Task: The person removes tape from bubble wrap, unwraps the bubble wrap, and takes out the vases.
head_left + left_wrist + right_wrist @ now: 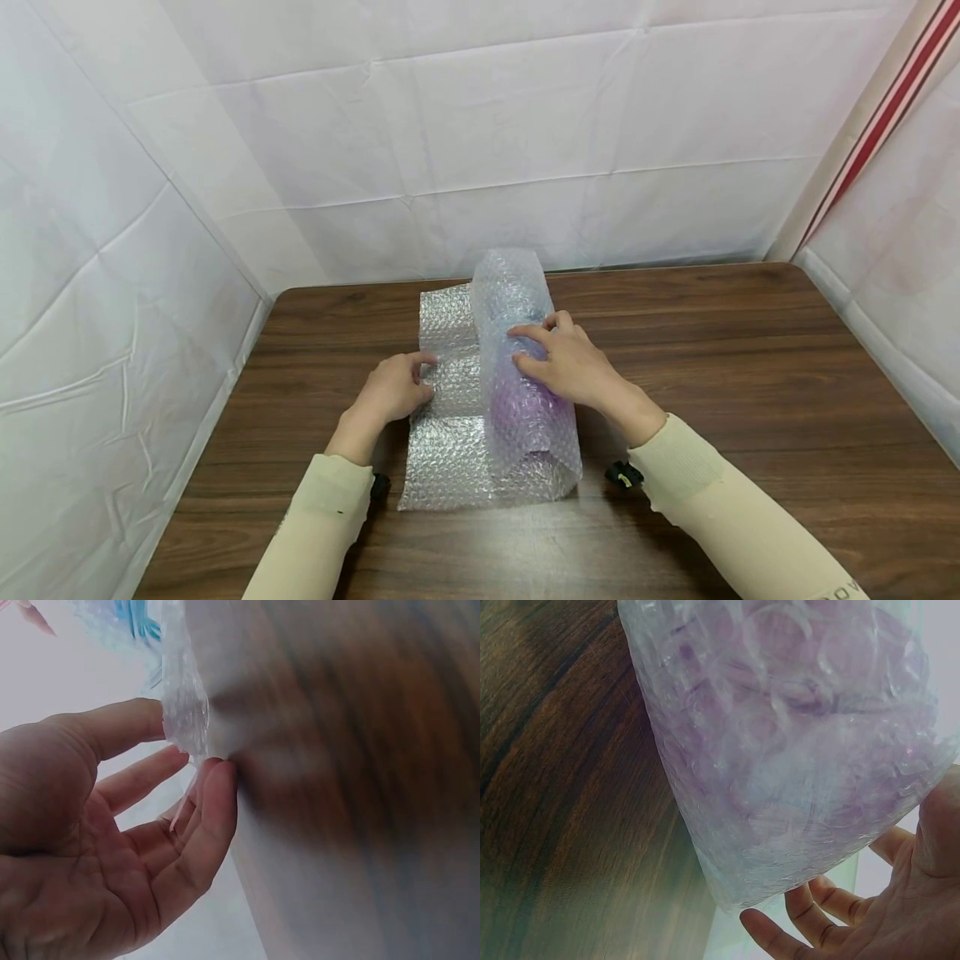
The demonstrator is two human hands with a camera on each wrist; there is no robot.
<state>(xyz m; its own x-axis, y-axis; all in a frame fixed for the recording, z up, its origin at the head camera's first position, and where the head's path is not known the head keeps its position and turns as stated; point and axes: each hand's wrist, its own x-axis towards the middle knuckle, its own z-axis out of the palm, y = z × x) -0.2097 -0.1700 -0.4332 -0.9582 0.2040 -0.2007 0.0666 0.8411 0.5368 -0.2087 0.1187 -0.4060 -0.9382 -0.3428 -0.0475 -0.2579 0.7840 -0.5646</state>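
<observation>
A sheet of clear bubble wrap (447, 458) lies flat, with its right part folded over into a puffy bundle (525, 421). Purple and some blue show through that bundle; what is inside is blurred by the bubbles. My left hand (390, 387) is at the sheet's left edge, thumb and fingers spaced apart and touching it. In the left wrist view, the edge of the bubble wrap (184, 697) hides the thumb's tip. With fingers spread, my right hand (573, 362) rests over the bundle's upper right side. The right wrist view shows its fingertips (761, 930) along the wrap's border.
The bubble wrap lies on a dark wood-grain table (720, 350). Creased white sheeting (480, 125) hangs behind the table and at both sides. A red-striped strip (870, 154) runs up the back right corner. Small black devices (624, 475) show near the wrists.
</observation>
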